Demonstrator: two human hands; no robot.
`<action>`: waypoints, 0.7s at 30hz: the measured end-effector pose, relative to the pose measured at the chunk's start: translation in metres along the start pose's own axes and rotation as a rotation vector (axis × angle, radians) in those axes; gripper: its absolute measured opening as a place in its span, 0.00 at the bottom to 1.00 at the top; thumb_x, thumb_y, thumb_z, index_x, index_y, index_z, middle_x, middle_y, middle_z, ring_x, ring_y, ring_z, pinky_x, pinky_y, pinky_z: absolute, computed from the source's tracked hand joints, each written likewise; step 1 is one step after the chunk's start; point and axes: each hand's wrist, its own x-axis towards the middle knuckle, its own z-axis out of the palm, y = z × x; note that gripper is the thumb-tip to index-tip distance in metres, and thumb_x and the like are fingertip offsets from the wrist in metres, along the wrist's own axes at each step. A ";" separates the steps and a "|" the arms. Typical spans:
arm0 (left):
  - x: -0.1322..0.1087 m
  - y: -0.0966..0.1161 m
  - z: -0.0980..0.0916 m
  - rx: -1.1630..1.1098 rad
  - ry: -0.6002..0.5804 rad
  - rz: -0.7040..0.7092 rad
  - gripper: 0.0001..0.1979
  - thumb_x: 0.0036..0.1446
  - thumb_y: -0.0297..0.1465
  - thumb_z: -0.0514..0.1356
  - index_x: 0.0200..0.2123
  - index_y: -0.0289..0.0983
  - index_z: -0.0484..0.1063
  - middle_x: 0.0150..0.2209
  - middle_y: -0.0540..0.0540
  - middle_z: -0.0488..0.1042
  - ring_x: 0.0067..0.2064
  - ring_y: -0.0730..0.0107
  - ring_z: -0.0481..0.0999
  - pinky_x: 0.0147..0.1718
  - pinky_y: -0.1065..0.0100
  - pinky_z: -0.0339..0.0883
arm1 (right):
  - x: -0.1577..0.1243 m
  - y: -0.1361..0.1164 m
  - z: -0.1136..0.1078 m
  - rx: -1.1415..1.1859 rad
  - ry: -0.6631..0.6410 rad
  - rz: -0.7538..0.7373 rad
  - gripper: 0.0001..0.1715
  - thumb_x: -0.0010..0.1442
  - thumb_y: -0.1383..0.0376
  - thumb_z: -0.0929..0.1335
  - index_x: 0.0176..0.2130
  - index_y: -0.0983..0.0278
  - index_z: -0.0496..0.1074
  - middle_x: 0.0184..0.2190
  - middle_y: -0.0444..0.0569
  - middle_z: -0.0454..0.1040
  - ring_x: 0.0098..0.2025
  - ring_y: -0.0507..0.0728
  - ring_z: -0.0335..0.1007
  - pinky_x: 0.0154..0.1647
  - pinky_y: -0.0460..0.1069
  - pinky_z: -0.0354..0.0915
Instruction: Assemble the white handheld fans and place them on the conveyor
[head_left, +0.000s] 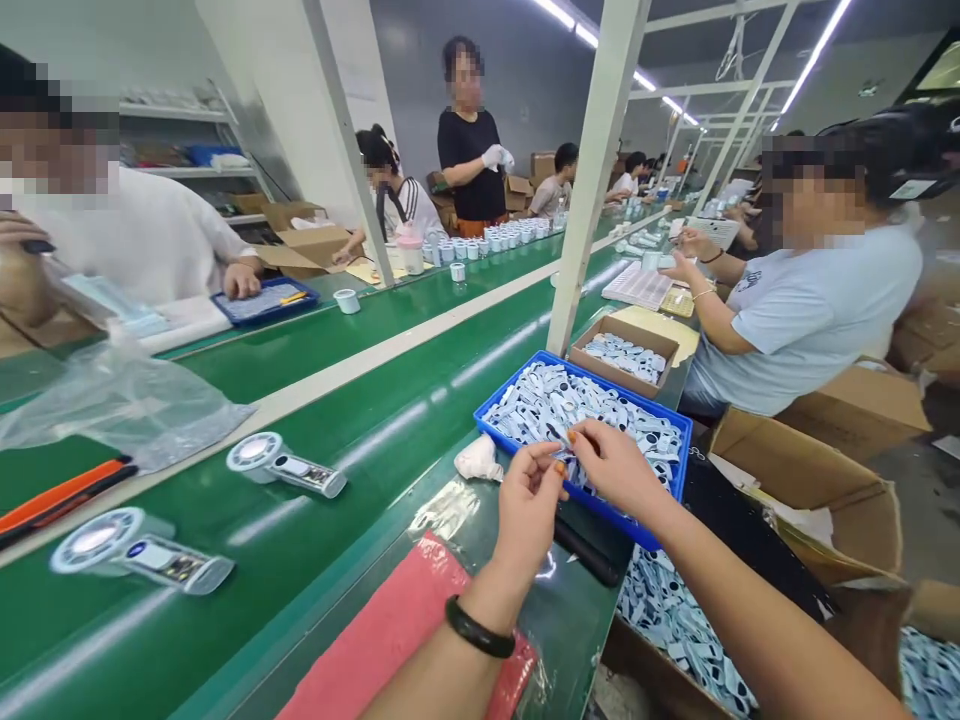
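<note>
Both hands met over the near edge of the blue tray (637, 533). Left hand (529, 500) came in from the left side, right hand (613, 468) from the right, over the tray's near rim. Fingers of each were drawn to a pinch, thumb against forefinger, tips almost meeting. They appeared to share one small part (562, 447), mostly hidden, directly between the fingertips; neither hand was clearly nearer to it. Its long axis could not be read with confidence.

Loose pale-blue pieces (540, 395) filled the tray just beyond the fingers, long axes in mixed directions. A black tool (589, 552) lay on the tabletop (577, 625) between the forearms, running parallel to the tray's near side. A white wad (480, 460) sat just left of the left hand. Two handheld fans (285, 466) lay on the green belt (360, 520), well apart to the left, handles pointing toward the hands; left hand nearer.
</note>
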 end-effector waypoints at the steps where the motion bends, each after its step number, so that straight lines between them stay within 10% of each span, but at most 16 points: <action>1: 0.004 0.001 -0.004 -0.025 0.029 -0.019 0.19 0.55 0.39 0.68 0.47 0.36 0.75 0.33 0.48 0.74 0.29 0.74 0.70 0.28 0.73 0.63 | -0.007 0.000 0.000 0.104 -0.017 0.017 0.22 0.73 0.58 0.54 0.37 0.62 0.70 0.28 0.46 0.74 0.29 0.55 0.70 0.34 0.49 0.64; 9: 0.011 0.005 -0.015 -0.204 -0.131 -0.134 0.23 0.52 0.43 0.73 0.46 0.34 0.80 0.27 0.48 0.74 0.29 0.73 0.68 0.31 0.72 0.60 | -0.034 -0.017 0.012 1.029 -0.120 0.149 0.30 0.59 0.39 0.68 0.30 0.63 0.68 0.25 0.42 0.66 0.20 0.49 0.56 0.21 0.46 0.53; 17: 0.011 0.009 -0.012 -0.151 -0.169 -0.127 0.16 0.44 0.38 0.78 0.32 0.36 0.81 0.31 0.50 0.67 0.34 0.72 0.68 0.36 0.71 0.64 | -0.046 -0.011 0.022 0.794 0.048 0.127 0.32 0.67 0.38 0.60 0.28 0.59 0.63 0.15 0.39 0.60 0.20 0.53 0.57 0.25 0.48 0.56; 21: 0.010 0.009 -0.010 -0.265 -0.169 -0.156 0.16 0.43 0.37 0.78 0.30 0.35 0.79 0.36 0.48 0.74 0.40 0.70 0.73 0.43 0.72 0.67 | -0.057 -0.012 0.010 0.497 0.154 0.029 0.20 0.72 0.51 0.62 0.38 0.60 0.73 0.28 0.46 0.74 0.29 0.56 0.68 0.31 0.50 0.63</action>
